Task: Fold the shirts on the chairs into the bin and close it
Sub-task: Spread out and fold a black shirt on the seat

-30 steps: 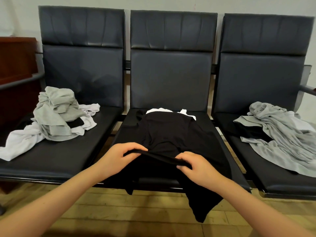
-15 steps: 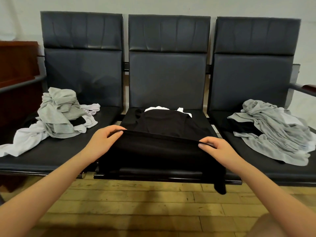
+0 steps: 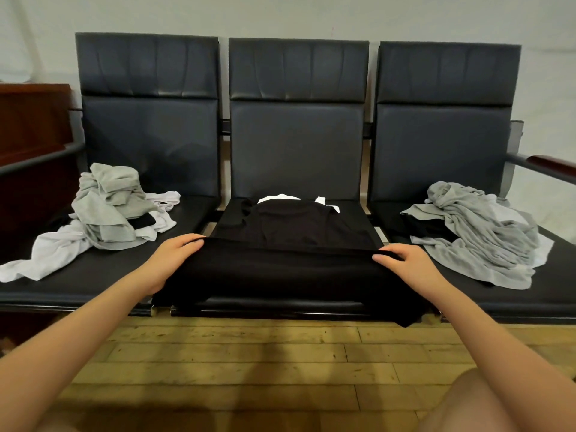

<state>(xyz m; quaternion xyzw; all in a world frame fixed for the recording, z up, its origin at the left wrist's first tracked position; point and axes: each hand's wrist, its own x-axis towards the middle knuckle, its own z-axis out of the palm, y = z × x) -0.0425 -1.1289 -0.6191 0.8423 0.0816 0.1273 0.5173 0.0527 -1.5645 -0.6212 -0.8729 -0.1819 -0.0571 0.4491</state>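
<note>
Floor: I see pale wooden planks (image 3: 237, 350) nearest the camera, running left to right below the front edge of the middle seat.
Left hand: my left hand (image 3: 174, 260) pinches the left end of a raised fold of the black shirt, fingers curled over the cloth, at the front-left corner of the middle seat.
Right hand: my right hand (image 3: 408, 263) grips the right end of that same fold, fingers curled over it, at the front-right corner of the middle seat.
Black shirt: the black shirt (image 3: 296, 232) lies spread on the middle seat (image 3: 280, 305). Its long axis runs front to back, collar end toward the backrest, lower end toward me. The lower part hangs over the seat's front edge, with one corner drooping at the right.
Fold line: the held fold runs left to right across the seat, taut between my hands.
White garment: a white garment (image 3: 280, 198) peeks out behind the black shirt, at the back of the middle seat.
Left pile: a grey and white shirt heap (image 3: 109, 213) sits on the seat left of the middle seat.
Right pile: a crumpled grey shirt heap (image 3: 480, 232) sits on the seat right of the middle seat.
Room: three dark padded backrests stand against a plain pale wall (image 3: 280, 14); a dark red wooden unit (image 3: 31, 126) stands far left.
Writing: I can read none.
</note>
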